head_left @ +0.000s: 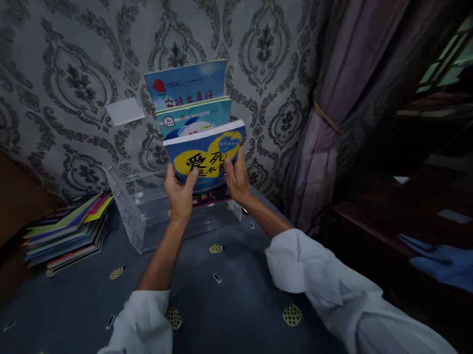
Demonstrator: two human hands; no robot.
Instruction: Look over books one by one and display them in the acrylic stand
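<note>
Both my hands grip a blue book (179,151) with a yellow patch and black Chinese lettering on its cover. My left hand (180,194) holds its left side, thumb on the front. On the opposite side my right hand (237,177) clasps it, thumb also on the cover. The book is over a clear tiered rack (132,218), at its front right part. Behind it stand a teal book (195,114) and, further back, a taller blue book (186,78) with red lettering. The lower edge of the held book is partly hidden by my hands.
A stack of books and magazines (69,230) lies left of the rack on the dark blue tabletop (205,318). A patterned wall rises behind. To the right hang a tied purple curtain (315,156) and, lower down, a blue cloth (458,267) on dark furniture.
</note>
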